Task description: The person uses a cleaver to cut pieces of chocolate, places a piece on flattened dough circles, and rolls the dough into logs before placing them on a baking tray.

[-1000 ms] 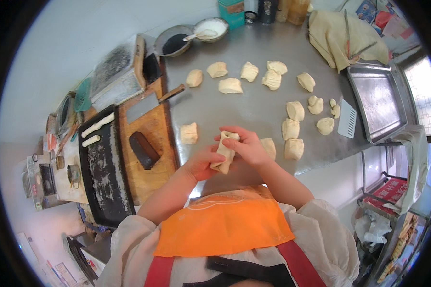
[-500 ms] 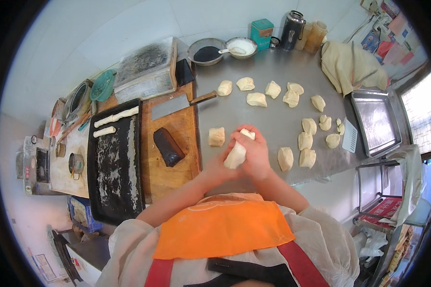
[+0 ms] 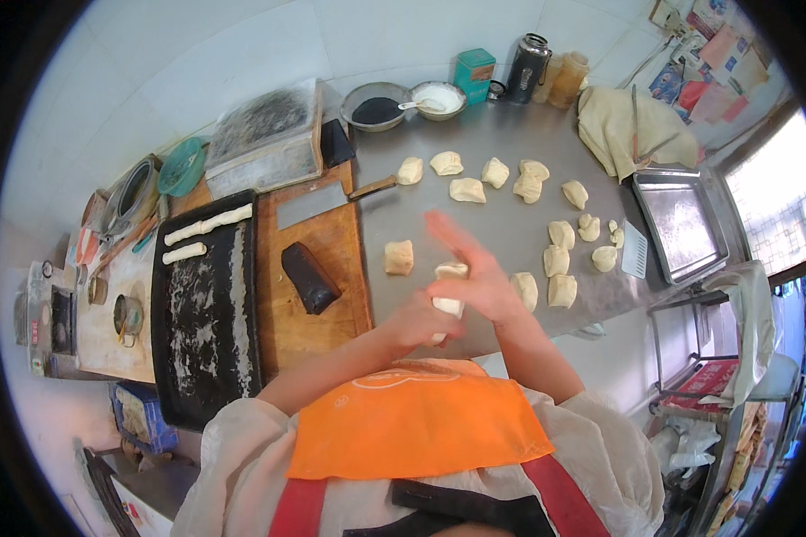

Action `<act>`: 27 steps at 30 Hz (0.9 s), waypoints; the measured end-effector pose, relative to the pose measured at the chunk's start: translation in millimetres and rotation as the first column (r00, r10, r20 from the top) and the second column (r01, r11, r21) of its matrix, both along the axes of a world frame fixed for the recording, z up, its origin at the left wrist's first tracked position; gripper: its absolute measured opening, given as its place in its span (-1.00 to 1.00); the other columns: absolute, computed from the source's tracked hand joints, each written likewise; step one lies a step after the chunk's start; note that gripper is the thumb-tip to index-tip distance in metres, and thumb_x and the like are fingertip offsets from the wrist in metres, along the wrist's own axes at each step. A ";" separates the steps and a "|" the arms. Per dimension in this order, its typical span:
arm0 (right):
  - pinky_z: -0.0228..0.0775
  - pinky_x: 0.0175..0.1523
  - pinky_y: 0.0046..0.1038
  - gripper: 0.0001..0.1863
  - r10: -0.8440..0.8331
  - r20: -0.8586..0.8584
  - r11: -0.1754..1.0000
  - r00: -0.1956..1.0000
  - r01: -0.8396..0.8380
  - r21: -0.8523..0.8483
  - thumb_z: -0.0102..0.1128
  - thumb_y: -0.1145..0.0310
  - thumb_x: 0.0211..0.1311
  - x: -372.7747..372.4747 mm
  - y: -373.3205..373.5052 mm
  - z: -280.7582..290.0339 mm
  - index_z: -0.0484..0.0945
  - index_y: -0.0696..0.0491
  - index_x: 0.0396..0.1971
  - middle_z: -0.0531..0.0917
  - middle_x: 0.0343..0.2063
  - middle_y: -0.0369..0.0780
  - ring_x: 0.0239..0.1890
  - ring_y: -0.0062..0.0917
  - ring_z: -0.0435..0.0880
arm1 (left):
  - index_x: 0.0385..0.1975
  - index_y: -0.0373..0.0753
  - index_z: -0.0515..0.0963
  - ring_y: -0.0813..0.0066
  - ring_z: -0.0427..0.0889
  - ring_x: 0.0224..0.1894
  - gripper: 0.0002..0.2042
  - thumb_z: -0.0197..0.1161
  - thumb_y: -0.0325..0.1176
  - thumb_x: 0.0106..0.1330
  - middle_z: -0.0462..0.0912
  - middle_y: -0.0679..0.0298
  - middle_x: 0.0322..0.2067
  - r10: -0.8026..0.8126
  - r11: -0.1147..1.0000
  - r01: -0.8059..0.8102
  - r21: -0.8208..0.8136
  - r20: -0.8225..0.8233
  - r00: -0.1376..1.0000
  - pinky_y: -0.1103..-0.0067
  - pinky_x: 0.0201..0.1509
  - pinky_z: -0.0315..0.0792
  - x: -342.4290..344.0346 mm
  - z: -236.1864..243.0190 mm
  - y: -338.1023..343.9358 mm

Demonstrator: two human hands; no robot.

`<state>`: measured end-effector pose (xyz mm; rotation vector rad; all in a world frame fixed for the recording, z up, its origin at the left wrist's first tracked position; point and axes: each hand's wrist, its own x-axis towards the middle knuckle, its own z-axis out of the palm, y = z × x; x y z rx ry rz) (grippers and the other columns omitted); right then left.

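A pale piece of dough [image 3: 449, 306] is between my hands, close to the front edge of the metal worktop. My left hand [image 3: 421, 320] is closed around its lower part. Across the dough lies the thumb of my right hand [image 3: 482, 276], whose other fingers stretch out straight and slightly blurred toward the far left. Parts of the dough are hidden by both hands. A single dough lump [image 3: 398, 258] rests on the metal just left of my hands, and another lump [image 3: 525, 291] sits to the right, partly behind my right hand.
Several dough pieces [image 3: 467, 190] lie farther back and right. Left stand a wooden board [image 3: 318, 234] with a cleaver [image 3: 315, 206] and dark wrapped block [image 3: 310, 277], and a black tray [image 3: 206, 313] with dough strips. Bowls [image 3: 373, 107] line the wall; a metal tray [image 3: 685, 224] is right.
My hands have shifted slightly toward me. The right fingers have opened from around the dough and straightened, while the left hand keeps hold. The whole view has shifted a little.
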<state>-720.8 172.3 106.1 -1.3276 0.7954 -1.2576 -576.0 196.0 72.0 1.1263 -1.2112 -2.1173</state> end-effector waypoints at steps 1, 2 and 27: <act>0.50 -0.19 -0.55 -0.67 -0.008 0.077 0.994 0.997 0.000 0.109 0.26 0.44 0.37 -0.3 2.9 0.4 0.59 0.14 0.10 0.69 -0.35 -0.26 -0.26 -0.62 0.68 | -0.21 -0.28 0.53 0.50 0.62 -0.38 -0.69 0.42 -0.52 0.03 0.61 0.29 -0.40 0.034 0.999 -0.034 0.003 0.064 0.997 0.52 -0.41 0.47 -1.1 -3.9 0.7; 0.50 -0.22 -0.55 -0.66 -0.043 0.152 0.976 0.987 0.010 0.216 0.25 0.45 0.37 -2.9 5.6 1.3 0.59 0.14 0.11 0.68 -0.37 -0.27 -0.29 -0.63 0.67 | -0.17 -0.28 0.52 0.50 0.61 -0.38 -0.65 0.44 -0.51 0.02 0.62 0.29 -0.39 -0.024 1.000 0.027 -0.013 0.176 0.984 0.52 -0.39 0.48 -3.5 -1.8 0.6; 0.47 -0.38 -0.47 -0.80 -0.118 0.354 0.896 0.928 -0.054 0.442 0.31 0.55 0.21 -12.9 21.9 -35.8 0.53 0.16 -0.19 0.62 -0.51 -0.23 -0.54 -0.55 0.60 | -0.27 -0.31 0.61 0.48 0.66 -0.45 -0.82 0.31 -0.42 0.15 0.70 0.25 -0.40 0.088 0.961 -0.014 -0.277 0.259 0.962 0.57 -0.38 0.52 -18.0 -39.1 10.4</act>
